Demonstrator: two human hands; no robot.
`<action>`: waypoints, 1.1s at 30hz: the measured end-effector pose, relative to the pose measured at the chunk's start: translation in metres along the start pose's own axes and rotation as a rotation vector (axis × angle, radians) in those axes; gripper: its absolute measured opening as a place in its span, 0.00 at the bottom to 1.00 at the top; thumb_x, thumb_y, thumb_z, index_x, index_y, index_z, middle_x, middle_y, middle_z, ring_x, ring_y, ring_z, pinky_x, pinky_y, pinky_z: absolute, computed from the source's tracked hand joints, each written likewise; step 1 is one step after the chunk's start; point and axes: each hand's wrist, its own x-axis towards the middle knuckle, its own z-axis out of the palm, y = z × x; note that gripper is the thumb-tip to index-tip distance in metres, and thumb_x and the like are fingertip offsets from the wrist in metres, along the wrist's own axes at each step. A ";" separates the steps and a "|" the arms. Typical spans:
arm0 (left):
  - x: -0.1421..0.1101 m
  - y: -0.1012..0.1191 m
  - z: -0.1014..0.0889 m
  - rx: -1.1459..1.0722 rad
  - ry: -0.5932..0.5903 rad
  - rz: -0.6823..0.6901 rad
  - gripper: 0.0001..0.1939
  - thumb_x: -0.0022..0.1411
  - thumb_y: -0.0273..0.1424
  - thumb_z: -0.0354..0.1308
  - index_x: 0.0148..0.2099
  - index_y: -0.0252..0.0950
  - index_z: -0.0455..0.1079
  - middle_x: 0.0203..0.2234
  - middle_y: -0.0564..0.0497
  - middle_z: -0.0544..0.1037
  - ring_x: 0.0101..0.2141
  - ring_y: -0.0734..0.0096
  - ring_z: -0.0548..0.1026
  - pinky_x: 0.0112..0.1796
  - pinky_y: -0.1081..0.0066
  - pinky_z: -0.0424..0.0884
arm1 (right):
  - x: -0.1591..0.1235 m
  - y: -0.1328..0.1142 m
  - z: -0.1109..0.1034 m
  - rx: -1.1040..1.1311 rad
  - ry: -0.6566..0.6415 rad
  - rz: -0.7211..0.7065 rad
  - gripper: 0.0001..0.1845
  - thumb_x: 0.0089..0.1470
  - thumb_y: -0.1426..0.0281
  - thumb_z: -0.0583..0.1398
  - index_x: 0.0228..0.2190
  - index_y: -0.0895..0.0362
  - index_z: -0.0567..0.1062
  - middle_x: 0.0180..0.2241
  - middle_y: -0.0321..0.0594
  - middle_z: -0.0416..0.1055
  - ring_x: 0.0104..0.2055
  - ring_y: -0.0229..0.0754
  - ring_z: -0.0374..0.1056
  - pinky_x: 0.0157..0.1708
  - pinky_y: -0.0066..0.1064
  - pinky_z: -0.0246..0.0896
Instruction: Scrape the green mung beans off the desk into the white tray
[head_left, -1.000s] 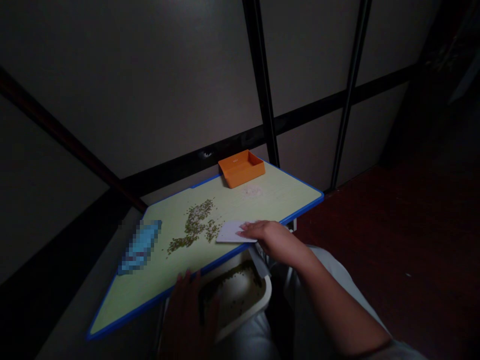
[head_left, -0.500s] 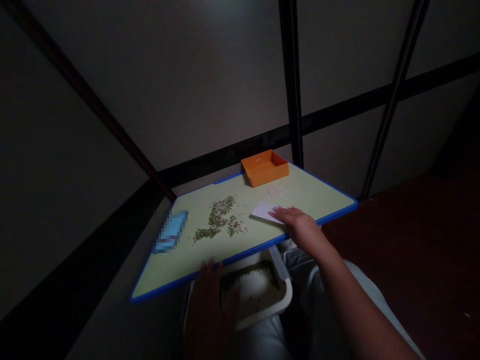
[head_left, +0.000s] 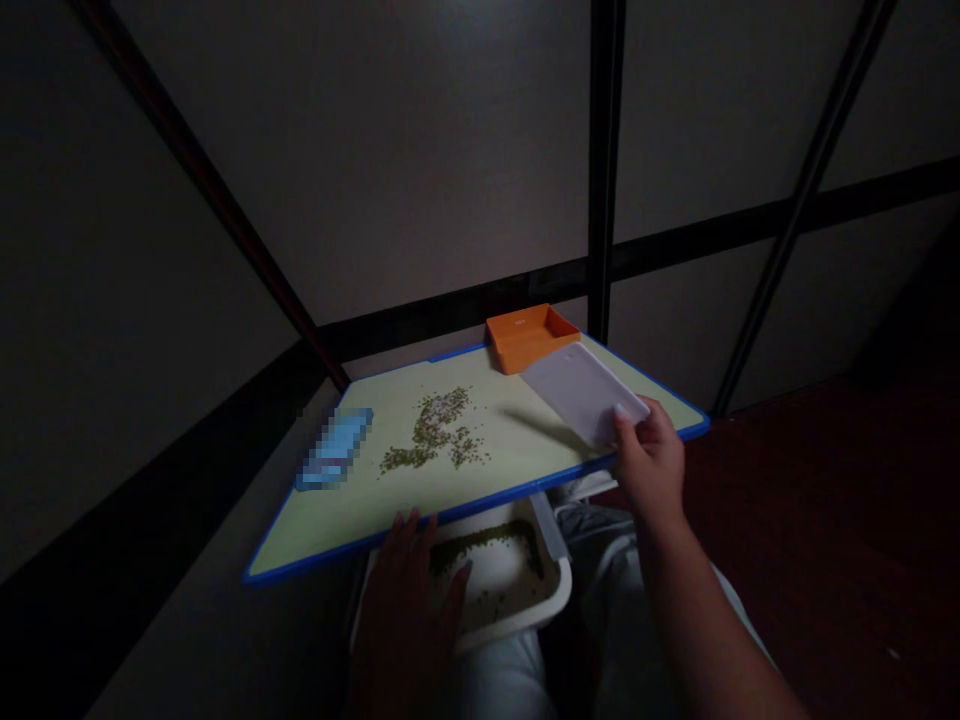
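My right hand (head_left: 652, 455) grips the near right corner of a flat white plastic scraper (head_left: 581, 385), thumb on top. The scraper is tilted and raised above the yellow-green board (head_left: 360, 525), casting a shadow on it. Left of it, small green seeds or beans (head_left: 431, 440) lie scattered, with paler bits among them. My left hand (head_left: 409, 590) rests with fingers spread at the board's blue front edge, over a white tub (head_left: 559, 590). Green grains line the inside of the tub, which sits at my lap under the board's edge.
An orange open tray (head_left: 532, 350) stands at the board's back edge, partly behind the scraper. A pixelated blue packet (head_left: 336, 450) lies on the left side. The panelled wall (head_left: 450, 180) rises right behind the board; dark reddish floor (head_left: 810, 520) is at right.
My right hand has gone from lying flat over the scraper on the board to gripping its corner and lifting it, moving right. The scraper now covers the pale patch near the orange tray.
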 end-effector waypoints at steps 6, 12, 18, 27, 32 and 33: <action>0.002 0.000 -0.001 0.016 0.016 0.021 0.26 0.66 0.43 0.50 0.61 0.35 0.64 0.59 0.39 0.72 0.61 0.53 0.68 0.56 0.54 0.71 | 0.009 0.011 -0.001 0.191 0.084 0.183 0.17 0.56 0.57 0.61 0.42 0.55 0.67 0.24 0.29 0.67 0.19 0.32 0.60 0.17 0.22 0.55; 0.002 -0.001 0.002 0.053 0.049 0.064 0.27 0.66 0.44 0.49 0.62 0.36 0.63 0.59 0.39 0.72 0.60 0.52 0.69 0.54 0.53 0.71 | 0.009 0.003 -0.005 0.154 0.026 0.240 0.26 0.54 0.59 0.62 0.52 0.55 0.69 0.24 0.32 0.69 0.17 0.35 0.60 0.17 0.25 0.54; 0.002 0.001 0.004 0.080 0.103 0.078 0.27 0.66 0.44 0.48 0.62 0.35 0.62 0.57 0.38 0.73 0.58 0.52 0.71 0.53 0.55 0.72 | 0.013 -0.001 0.001 0.047 -0.089 0.203 0.25 0.51 0.59 0.63 0.49 0.57 0.72 0.39 0.46 0.76 0.28 0.41 0.69 0.25 0.30 0.65; 0.006 0.005 0.002 0.071 0.197 0.117 0.26 0.65 0.41 0.51 0.60 0.32 0.64 0.54 0.34 0.74 0.56 0.48 0.73 0.48 0.56 0.75 | 0.065 0.008 0.066 -0.218 -0.350 -0.035 0.25 0.52 0.67 0.59 0.52 0.59 0.71 0.48 0.52 0.74 0.33 0.44 0.70 0.35 0.37 0.66; 0.009 0.009 -0.004 0.082 0.199 0.132 0.26 0.65 0.41 0.51 0.59 0.31 0.64 0.53 0.34 0.75 0.54 0.46 0.74 0.47 0.54 0.76 | 0.076 0.016 0.108 -0.328 -0.434 -0.065 0.24 0.49 0.72 0.61 0.49 0.59 0.73 0.36 0.45 0.75 0.31 0.46 0.67 0.36 0.37 0.62; 0.010 0.009 -0.005 0.084 0.198 0.133 0.26 0.64 0.41 0.51 0.59 0.31 0.64 0.53 0.35 0.75 0.54 0.46 0.75 0.47 0.54 0.77 | 0.075 0.018 0.113 -0.343 -0.442 -0.066 0.23 0.49 0.73 0.60 0.49 0.59 0.73 0.35 0.45 0.75 0.31 0.46 0.67 0.36 0.37 0.62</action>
